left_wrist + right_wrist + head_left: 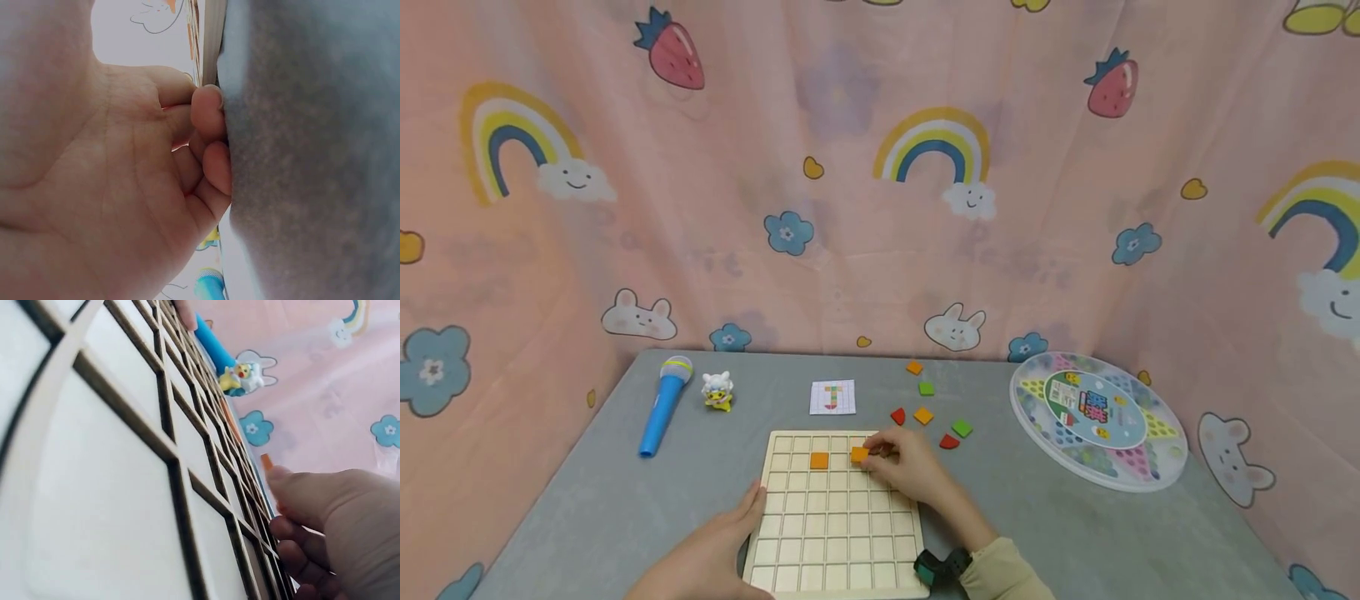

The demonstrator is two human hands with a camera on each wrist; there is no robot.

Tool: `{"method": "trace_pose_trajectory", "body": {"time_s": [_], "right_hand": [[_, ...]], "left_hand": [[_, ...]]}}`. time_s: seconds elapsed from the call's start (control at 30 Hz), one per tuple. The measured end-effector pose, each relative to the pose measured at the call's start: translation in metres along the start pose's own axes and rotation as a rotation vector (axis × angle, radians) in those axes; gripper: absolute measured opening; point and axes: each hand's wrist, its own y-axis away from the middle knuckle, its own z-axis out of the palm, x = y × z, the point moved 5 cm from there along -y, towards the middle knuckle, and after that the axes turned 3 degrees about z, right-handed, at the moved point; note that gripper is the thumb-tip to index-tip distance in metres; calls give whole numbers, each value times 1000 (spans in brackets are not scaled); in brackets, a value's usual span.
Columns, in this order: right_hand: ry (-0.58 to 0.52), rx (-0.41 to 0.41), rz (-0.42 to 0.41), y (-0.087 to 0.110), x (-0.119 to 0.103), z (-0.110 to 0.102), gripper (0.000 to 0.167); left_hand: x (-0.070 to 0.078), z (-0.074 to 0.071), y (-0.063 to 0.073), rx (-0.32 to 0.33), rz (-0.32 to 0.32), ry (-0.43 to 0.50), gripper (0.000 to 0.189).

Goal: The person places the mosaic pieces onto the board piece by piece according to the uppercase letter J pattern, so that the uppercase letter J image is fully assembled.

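Observation:
A pale wooden grid board [827,527] lies on the table, with an orange square tile [819,461] in its upper part. My left hand [718,537] holds the board's left side; the left wrist view shows curled fingers [209,115] against its edge. My right hand [912,467] pinches a second orange square tile [859,455] over the upper right of the grid. In the right wrist view the held tile's edge shows beyond the thumb [300,490]; whether it touches the board I cannot tell.
Loose orange, green and red tiles [923,415] lie behind and right of the board. A small pattern card [832,397] is behind it. A blue microphone [664,408] and toy figure [718,392] are at left, a round game board [1099,421] at right. A curtain [850,292] hangs behind.

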Motion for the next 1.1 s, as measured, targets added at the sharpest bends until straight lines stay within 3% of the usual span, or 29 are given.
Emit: {"method": "trace_pose_trajectory", "body": {"time_s": [0.5, 0.77, 1.1], "right_hand": [[39, -16, -17, 3, 3, 6, 20], [61, -21, -16, 1, 3, 6, 20], [75, -29, -48, 2, 1, 6, 23]], "left_hand": [[-5, 2, -1, -4, 24, 5, 135], [-21, 8, -8, 1, 2, 23, 142], [-22, 8, -9, -2, 11, 8, 140]]}}
